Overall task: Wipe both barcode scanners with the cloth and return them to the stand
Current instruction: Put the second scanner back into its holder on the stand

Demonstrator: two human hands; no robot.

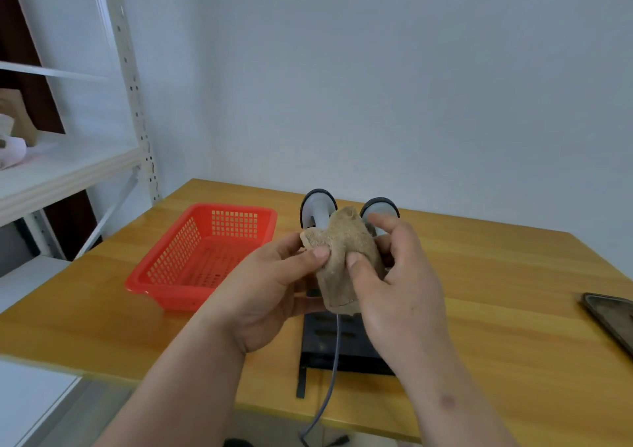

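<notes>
Both forearms reach forward from the bottom of the view and meet over the near middle of the wooden table [479, 275], the wrists angled inward so the palms face each other. The left hand [270, 289] is turned thumb-up, its thumb pressed down on the left edge of the brown cloth [342, 258] while the curled fingers support it from beneath. The right hand [397, 282] pinches the same cloth from the other side, its thumb flat on the front face and its index finger raised and bent above the top corner; the cloth is bunched between the two grips and hangs down a little below them. Just behind the cloth, two grey barcode scanners [318, 207] stand side by side with their dark-rimmed heads showing above the fingers, the second scanner [380, 208] directly past the right hand's fingertips. Under the hands lies the black stand [342, 344], with a grey cable [334, 361] trailing over it toward the table's near edge. Left of the grip sits a red basket [202, 254]; far right, a phone [613, 320].
</notes>
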